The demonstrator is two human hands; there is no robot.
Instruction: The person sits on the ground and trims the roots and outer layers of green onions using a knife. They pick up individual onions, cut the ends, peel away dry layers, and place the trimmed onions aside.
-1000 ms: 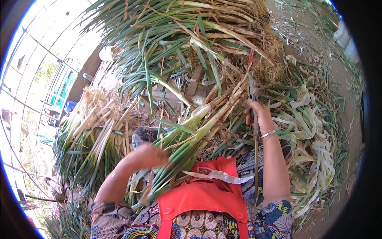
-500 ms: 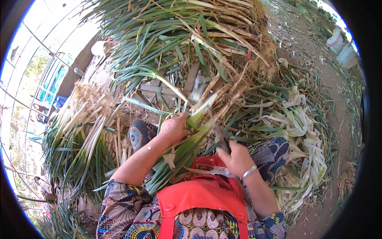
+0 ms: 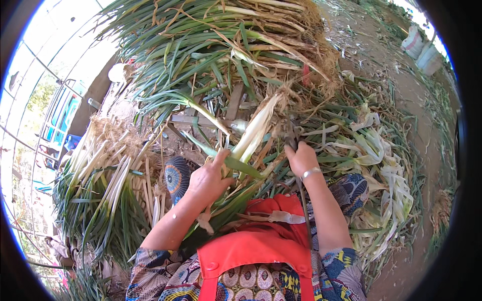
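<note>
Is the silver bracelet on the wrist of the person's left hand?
No, the bracelet is on the wrist of the right hand.

Apron [image 3: 251,253] red; sleeves [image 3: 155,276] multicoloured, patterned; onion stalk [image 3: 255,131] whitish; leaf [image 3: 243,168] green; bracelet [image 3: 311,173] silvery.

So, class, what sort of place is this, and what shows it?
Probably a farm shed or yard for handling vegetables: a big heap of green onions, loose leaves strewn across the dirt ground, and pale sacks at the upper right.
</note>
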